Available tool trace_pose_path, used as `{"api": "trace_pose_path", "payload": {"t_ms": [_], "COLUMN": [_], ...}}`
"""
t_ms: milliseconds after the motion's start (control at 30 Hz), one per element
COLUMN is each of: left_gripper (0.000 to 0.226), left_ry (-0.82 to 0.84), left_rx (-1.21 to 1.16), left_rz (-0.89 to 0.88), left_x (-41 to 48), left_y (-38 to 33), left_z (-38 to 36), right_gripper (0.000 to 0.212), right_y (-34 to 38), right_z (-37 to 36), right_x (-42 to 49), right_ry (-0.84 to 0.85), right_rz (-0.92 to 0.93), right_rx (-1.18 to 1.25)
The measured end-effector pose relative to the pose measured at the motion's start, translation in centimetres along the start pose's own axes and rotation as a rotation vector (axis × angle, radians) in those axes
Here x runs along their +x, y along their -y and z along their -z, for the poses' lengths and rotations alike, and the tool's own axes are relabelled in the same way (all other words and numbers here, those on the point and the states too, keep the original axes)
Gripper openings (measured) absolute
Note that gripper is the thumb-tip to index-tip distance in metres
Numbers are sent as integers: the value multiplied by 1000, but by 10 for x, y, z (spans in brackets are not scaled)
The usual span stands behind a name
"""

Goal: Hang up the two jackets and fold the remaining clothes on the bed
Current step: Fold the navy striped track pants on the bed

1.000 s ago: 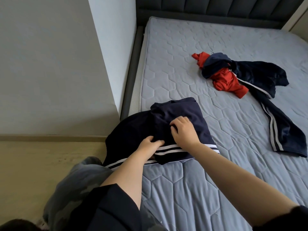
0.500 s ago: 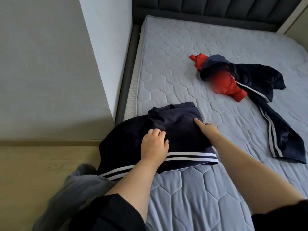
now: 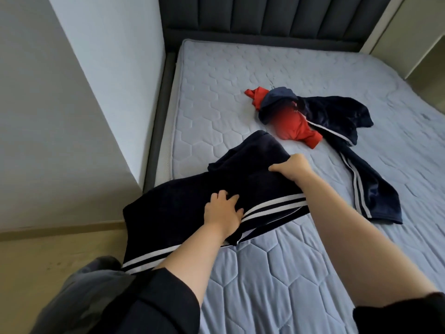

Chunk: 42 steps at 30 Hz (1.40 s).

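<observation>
Item in hand: one dark navy soft-fabric garment with two white stripes (image 3: 183, 196), lying at the near left corner of my bed, its left part hanging off the mattress edge toward the floor. My left hand (image 3: 222, 213) rests on top of it with fingers spread and fairly straight, pressing the cloth flat just above the stripes; it grasps nothing. My right hand (image 3: 292, 166) is at the garment's far right edge, fingers curled round a fold of the navy cloth and gripping it, thumb pointing left. Step in hand, as I judge it: folding this piece, one panel being drawn over while the other hand pins the rest. Remaining stock: a crumpled red garment (image 3: 296, 128) farther up the bed, tangled with a second dark navy garment with white side stripes (image 3: 361, 179) that trails down toward the right; the two touch and overlap, and both lie well apart from the piece I hold. Whether either is a jacket I cannot tell from here. Surface: pale grey-blue quilted mattress with a hexagon stitch pattern (image 3: 277, 273), dark grey padded headboard (image 3: 265, 18) at the far end, pale wall (image 3: 72, 116) to the left. Next move calls for: carrying the gripped edge across to meet the pinned side, keeping the stripes aligned, and pulling the overhanging part onto the bed so the fold does not slide off.
</observation>
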<state>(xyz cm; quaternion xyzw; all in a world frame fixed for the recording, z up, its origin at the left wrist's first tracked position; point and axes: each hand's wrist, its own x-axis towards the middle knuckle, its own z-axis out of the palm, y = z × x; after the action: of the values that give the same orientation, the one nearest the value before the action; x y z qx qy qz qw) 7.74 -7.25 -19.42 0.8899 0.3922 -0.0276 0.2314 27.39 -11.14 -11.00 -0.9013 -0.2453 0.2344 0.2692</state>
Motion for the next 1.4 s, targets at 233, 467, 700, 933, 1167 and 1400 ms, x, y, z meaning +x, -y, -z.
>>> {"api": "trace_pose_path", "payload": {"t_ms": [233, 467, 700, 933, 1167, 1400], "left_gripper": [43, 43, 44, 48, 68, 80], "left_ry": [367, 336, -237, -131, -200, -433], "left_rx": [-979, -1703, -1644, -1273, -1099, 4], "left_rz": [26, 440, 759, 684, 895, 298], "left_x": [7, -3, -28, -43, -51, -44], "left_y": [-48, -7, 83, 78, 114, 99], "left_z": [13, 17, 56, 50, 37, 21], "right_gripper": [20, 23, 13, 50, 58, 60], "right_y": [23, 75, 54, 8, -8, -2], "right_z": [37, -26, -80, -117, -147, -179], "right_x": [-18, -69, -63, -67, -83, -90], "right_ry": [-355, -42, 182, 290, 237, 136], "right_rz": [177, 433, 310, 388, 549, 745], "right_rx": [-417, -426, -8, -227, -483, -684]}}
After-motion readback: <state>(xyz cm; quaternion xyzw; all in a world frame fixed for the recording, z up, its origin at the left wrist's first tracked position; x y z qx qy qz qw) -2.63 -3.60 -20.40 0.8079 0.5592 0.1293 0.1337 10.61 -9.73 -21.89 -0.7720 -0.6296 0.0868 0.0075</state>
